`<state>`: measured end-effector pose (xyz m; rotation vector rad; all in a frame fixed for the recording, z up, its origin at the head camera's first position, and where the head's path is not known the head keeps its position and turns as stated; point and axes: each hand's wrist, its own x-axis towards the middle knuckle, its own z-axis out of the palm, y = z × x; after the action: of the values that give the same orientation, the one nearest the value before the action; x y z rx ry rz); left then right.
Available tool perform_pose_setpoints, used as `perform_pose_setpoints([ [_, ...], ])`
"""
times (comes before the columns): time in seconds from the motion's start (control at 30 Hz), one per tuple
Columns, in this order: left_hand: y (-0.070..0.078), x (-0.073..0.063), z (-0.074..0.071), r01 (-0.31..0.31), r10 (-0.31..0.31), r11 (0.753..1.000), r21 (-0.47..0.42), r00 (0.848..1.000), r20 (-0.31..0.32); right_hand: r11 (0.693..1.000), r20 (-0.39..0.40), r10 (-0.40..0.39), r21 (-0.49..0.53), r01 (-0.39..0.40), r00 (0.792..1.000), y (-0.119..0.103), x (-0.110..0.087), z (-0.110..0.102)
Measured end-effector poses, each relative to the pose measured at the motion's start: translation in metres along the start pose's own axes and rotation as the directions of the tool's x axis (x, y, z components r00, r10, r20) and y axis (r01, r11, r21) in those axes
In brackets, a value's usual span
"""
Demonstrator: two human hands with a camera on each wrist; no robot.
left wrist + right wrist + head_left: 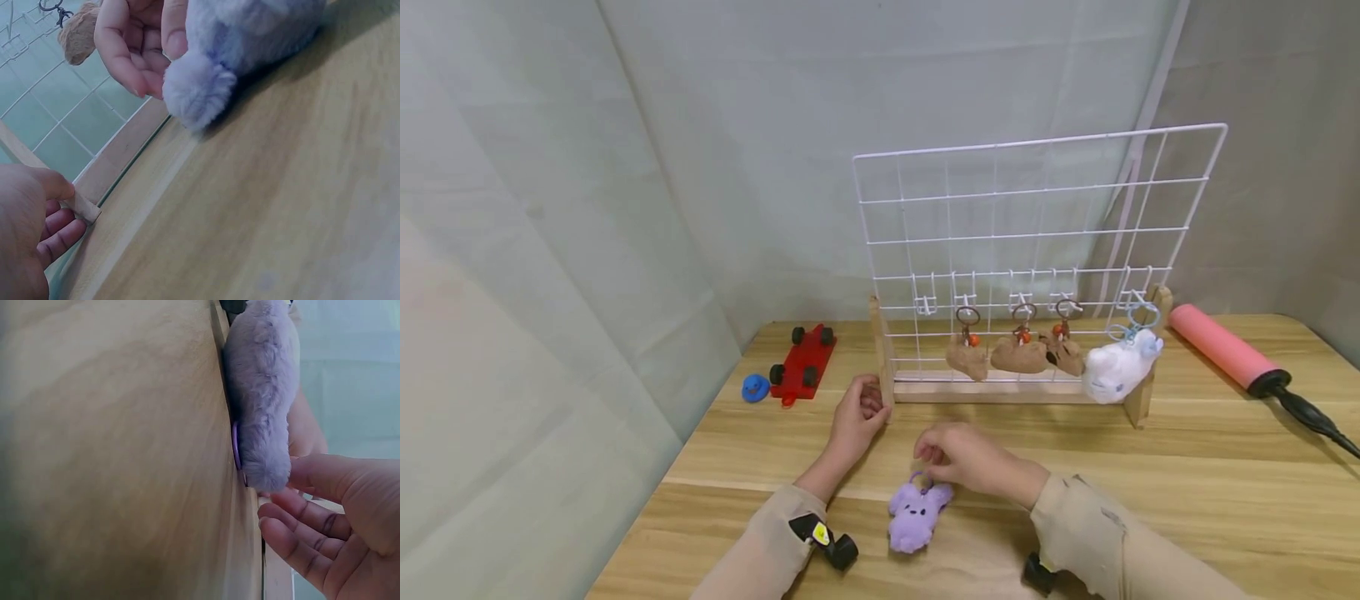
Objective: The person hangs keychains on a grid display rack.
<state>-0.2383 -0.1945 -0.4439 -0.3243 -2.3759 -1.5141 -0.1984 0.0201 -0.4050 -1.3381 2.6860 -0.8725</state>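
A purple plush keychain [912, 518], shaped like a small animal, lies on the wooden table, its purple ring towards the rack. My right hand [966, 458] is just over that ring. In the right wrist view, the thumb of the right hand [356, 519] is beside the plush's ear and the other fingers are loosely bent, apart from the thumb. My left hand [856, 417] grips the left wooden post [882, 358] of a white wire grid rack [1037, 193]. Its thumb and fingers lie around the foot of that post in the left wrist view.
Several hooks hang on the grid; the leftmost hook [927, 303] is bare. Brown plush keychains [1018, 354] and a white plush keychain [1122, 367] hang from the others. A red toy car [803, 364] and blue toy duck [755, 387] are at left; a pink pump [1228, 348] is at right.
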Motion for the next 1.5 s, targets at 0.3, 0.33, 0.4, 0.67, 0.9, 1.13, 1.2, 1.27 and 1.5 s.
perform_pose_setpoints([
  [0.3,0.001,0.001,0.0,0.02,-0.019,1.0,-0.016,1.0,0.006,1.0,0.079,0.001,-0.02,0.0,0.997,-0.003,0.003,0.002],
  [0.33,0.001,0.001,0.0,0.018,-0.018,1.0,-0.009,1.0,0.007,1.0,0.087,0.002,-0.02,0.0,0.996,-0.003,0.003,0.002],
  [0.4,0.001,0.001,0.0,0.021,-0.021,1.0,-0.001,1.0,0.005,1.0,0.098,-0.001,-0.028,0.004,0.995,-0.003,0.003,0.002],
  [0.67,-0.001,0.002,0.001,0.001,-0.001,1.0,-0.002,1.0,0.009,0.99,0.106,-0.045,-0.13,0.058,0.993,-0.001,0.004,0.003],
  [0.9,0.007,0.001,0.0,0.015,-0.015,1.0,-0.01,1.0,0.013,0.988,0.123,-0.062,-0.135,0.078,0.99,0.001,0.004,0.003],
  [1.13,0.039,-0.007,-0.006,0.008,-0.008,1.0,0.0,1.0,0.026,0.994,0.124,-0.045,-0.098,0.057,0.991,0.001,0.004,0.003],
  [1.2,0.029,-0.004,-0.005,0.016,-0.016,1.0,-0.003,1.0,0.027,0.996,0.129,-0.03,-0.084,0.041,0.991,0.0,0.004,0.003],
  [1.27,0.018,-0.002,-0.003,0.018,-0.018,1.0,-0.003,1.0,0.023,0.997,0.133,-0.017,-0.066,0.026,0.991,0.0,0.004,0.004],
  [1.5,-0.002,0.002,0.001,0.01,-0.01,1.0,-0.005,1.0,0.002,1.0,0.128,-0.006,0.012,0.004,0.992,-0.002,0.002,0.002],
])
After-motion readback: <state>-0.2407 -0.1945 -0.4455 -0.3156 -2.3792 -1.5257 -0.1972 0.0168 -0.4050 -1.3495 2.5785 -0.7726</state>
